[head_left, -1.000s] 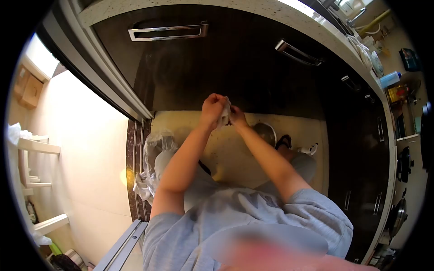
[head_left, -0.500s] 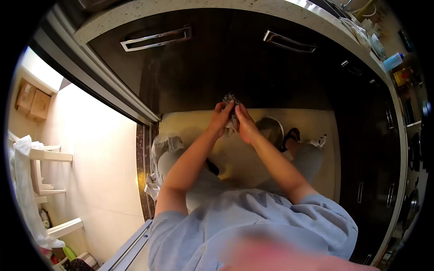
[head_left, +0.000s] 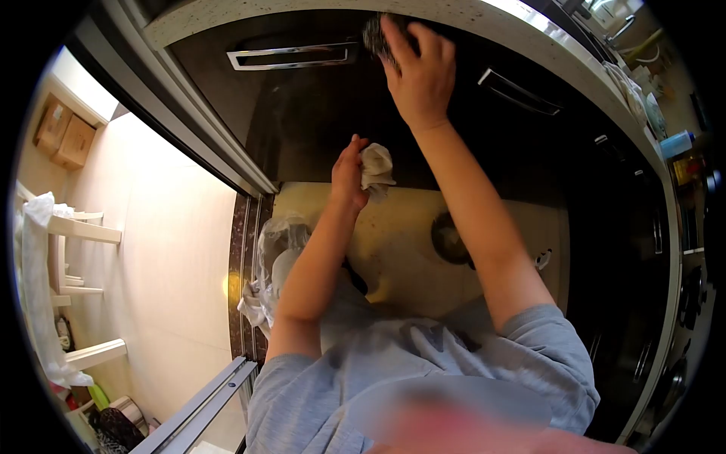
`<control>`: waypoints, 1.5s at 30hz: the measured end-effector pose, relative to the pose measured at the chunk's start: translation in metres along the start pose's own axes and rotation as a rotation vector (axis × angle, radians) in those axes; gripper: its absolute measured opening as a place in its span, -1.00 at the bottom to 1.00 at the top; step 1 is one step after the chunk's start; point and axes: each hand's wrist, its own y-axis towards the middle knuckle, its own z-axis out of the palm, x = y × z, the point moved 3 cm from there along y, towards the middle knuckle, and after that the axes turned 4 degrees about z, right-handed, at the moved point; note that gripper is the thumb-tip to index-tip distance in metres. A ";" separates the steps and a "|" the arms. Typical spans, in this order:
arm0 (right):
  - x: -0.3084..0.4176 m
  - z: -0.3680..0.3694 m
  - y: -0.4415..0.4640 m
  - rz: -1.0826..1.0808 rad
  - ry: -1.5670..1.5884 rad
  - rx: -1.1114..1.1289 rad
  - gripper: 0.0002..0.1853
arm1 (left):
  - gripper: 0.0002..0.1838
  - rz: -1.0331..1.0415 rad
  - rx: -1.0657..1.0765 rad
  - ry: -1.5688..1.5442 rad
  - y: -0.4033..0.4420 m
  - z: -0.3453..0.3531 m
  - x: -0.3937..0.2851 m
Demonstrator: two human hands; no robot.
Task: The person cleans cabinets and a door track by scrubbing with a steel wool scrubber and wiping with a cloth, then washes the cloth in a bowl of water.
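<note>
My right hand (head_left: 425, 87) is raised to the upper part of the dark cabinet front (head_left: 302, 102), fingers curled around a steel wool scourer (head_left: 374, 38). The scourer is against or very close to the panel, just right of a chrome handle (head_left: 291, 57). Lower down, my left hand (head_left: 348, 172) grips a crumpled whitish cloth (head_left: 376, 166), held in front of the cabinet's bottom edge. Part of the cloth is hidden by the fingers.
A second chrome handle (head_left: 518, 91) lies to the right. The speckled countertop edge (head_left: 219, 19) runs above. A round dark basin (head_left: 451, 238) stands on the floor, and a clear plastic bag (head_left: 283, 231) lies at the left. Beyond the door track are white chair legs (head_left: 91, 229).
My hands have parted. The right one has carried the steel wool scourer up to the cabinet's top; the left has shifted slightly up and left with the cloth. The view has tilted a little.
</note>
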 end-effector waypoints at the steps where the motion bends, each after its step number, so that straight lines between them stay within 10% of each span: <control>1: -0.002 0.015 -0.022 -0.011 -0.032 0.038 -0.58 | -0.65 -0.015 -0.003 -0.009 0.001 -0.001 -0.001; 5: -0.003 0.055 -0.120 -0.119 -0.056 0.350 -0.51 | -0.55 0.038 0.061 0.020 0.006 -0.014 -0.004; 13: 0.003 0.027 -0.008 -0.103 -0.069 -0.070 -0.44 | -0.67 0.054 -0.017 -0.124 0.001 -0.021 -0.029; 18: -0.005 0.048 -0.093 -0.162 -0.188 0.224 -0.52 | -0.60 0.118 0.002 0.059 0.007 -0.015 -0.025; 24: 0.013 0.012 -0.131 0.619 0.401 0.618 -0.41 | -0.52 -0.017 -0.016 0.135 -0.004 -0.014 -0.021; 30: 0.017 -0.002 -0.165 0.608 0.730 0.651 -0.36 | -0.62 -0.035 0.137 -0.190 -0.002 -0.005 -0.016; 34: 0.034 -0.011 -0.175 1.292 1.195 0.806 -0.43 | -0.68 0.068 0.246 -0.063 -0.004 0.004 -0.026; 40: 0.018 -0.002 -0.192 1.213 1.239 0.641 -0.56 | -0.66 0.511 0.099 0.603 -0.006 -0.007 -0.053; 45: -0.010 -0.034 -0.201 1.263 1.141 0.595 -0.69 | -0.56 1.337 -0.461 0.816 0.000 -0.024 -0.146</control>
